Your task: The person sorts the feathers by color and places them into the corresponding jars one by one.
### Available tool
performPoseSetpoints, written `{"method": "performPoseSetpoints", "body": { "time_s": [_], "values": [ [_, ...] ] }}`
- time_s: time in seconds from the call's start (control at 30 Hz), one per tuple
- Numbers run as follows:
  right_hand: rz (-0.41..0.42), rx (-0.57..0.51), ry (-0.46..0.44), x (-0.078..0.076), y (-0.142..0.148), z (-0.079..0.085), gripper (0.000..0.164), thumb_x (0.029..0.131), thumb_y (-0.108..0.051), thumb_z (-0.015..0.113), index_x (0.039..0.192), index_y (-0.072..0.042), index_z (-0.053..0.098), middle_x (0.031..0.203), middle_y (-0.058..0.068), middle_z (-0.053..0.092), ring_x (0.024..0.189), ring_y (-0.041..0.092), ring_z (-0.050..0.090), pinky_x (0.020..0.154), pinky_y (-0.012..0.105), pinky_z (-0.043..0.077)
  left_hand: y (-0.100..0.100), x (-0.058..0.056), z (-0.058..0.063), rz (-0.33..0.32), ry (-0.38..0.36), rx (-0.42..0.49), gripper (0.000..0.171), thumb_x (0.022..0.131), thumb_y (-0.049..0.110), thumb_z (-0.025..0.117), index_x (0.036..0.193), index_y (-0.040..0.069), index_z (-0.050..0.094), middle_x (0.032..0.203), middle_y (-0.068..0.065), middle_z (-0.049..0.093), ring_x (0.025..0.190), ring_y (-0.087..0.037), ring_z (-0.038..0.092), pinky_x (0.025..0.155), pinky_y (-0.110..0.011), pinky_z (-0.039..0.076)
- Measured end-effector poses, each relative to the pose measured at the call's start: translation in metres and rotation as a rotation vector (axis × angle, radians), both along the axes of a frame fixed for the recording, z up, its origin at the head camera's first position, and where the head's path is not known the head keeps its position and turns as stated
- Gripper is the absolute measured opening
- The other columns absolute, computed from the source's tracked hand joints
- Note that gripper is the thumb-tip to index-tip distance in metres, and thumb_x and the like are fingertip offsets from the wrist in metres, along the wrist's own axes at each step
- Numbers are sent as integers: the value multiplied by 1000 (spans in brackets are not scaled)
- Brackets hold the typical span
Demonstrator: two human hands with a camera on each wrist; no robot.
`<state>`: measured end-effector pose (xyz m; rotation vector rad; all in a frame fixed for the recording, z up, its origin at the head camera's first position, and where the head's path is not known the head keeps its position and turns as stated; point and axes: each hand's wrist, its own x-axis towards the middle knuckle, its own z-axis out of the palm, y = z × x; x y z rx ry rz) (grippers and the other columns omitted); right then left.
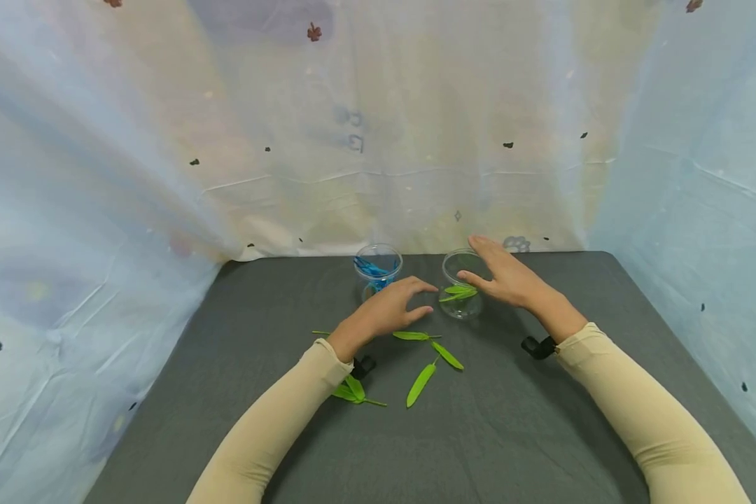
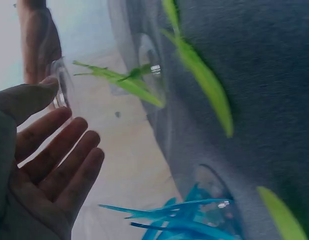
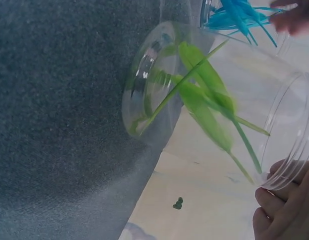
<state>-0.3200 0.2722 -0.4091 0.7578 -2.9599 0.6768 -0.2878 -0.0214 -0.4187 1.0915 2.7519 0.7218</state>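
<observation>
A clear plastic jar (image 1: pixel 460 309) with green leaves (image 1: pixel 458 290) inside stands near the table's back edge. My right hand (image 1: pixel 510 276) is at the right of this jar's rim, thumb and fingers spread apart; in the right wrist view its fingers (image 3: pixel 282 195) lie by the rim, contact unclear. My left hand (image 1: pixel 387 308) reaches toward the jar from the left, holding nothing, its fingers loosely extended in the left wrist view. Behind that hand stands a second clear jar (image 1: pixel 379 250) with blue strips (image 1: pixel 372 267). Loose green leaves (image 1: pixel 421 385) lie on the table in front.
More leaves (image 1: pixel 355 387) lie beneath the left forearm, partly hidden by it. The dark grey table (image 1: pixel 498 434) meets a pale patterned curtain (image 1: pixel 416 140) at the back and both sides.
</observation>
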Motion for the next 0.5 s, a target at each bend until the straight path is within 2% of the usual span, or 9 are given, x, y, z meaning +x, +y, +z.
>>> {"method": "performPoseSetpoints", "body": {
  "time_s": [0.23, 0.5],
  "values": [
    [32, 20, -4, -6, 0, -3, 93, 110, -58, 54, 174, -9, 10, 179, 22, 9, 165, 45, 7, 129, 69, 11, -3, 2, -12, -15, -67, -106, 41, 109, 26, 67, 146, 9, 66, 143, -9, 65, 131, -26, 63, 109, -40, 54],
    [49, 77, 16, -9, 3, -5, 97, 108, -62, 55, 174, -9, 8, 179, 20, 8, 165, 44, 7, 129, 69, 12, -2, 0, -21, -33, -50, -196, 36, 109, 28, 68, 141, 11, 69, 135, -6, 68, 122, -20, 66, 102, -36, 56]
  ]
}}
